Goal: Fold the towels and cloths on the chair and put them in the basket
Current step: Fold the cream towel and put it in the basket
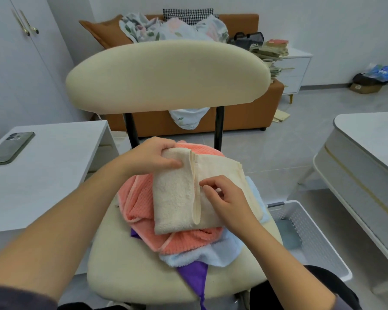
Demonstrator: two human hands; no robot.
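Note:
A cream towel (175, 198), folded over with its hem running down the middle, lies on top of the pile on the cream chair (121, 265). My left hand (152, 157) grips the towel's far left corner. My right hand (226, 198) pinches the towel next to the hem with curled fingers. Under it lie a coral waffle cloth (139, 204), a light blue cloth (202, 256) and a purple cloth (195, 276). The white perforated basket (309, 233) stands on the floor right of the chair, with something grey-blue on its bottom.
A white desk (43, 175) with a phone (9, 147) stands at the left. At the right is a white rounded table (367, 153). Behind the chair is an orange sofa (244, 117) with bedding, and a white cabinet (293, 70) stacked with papers.

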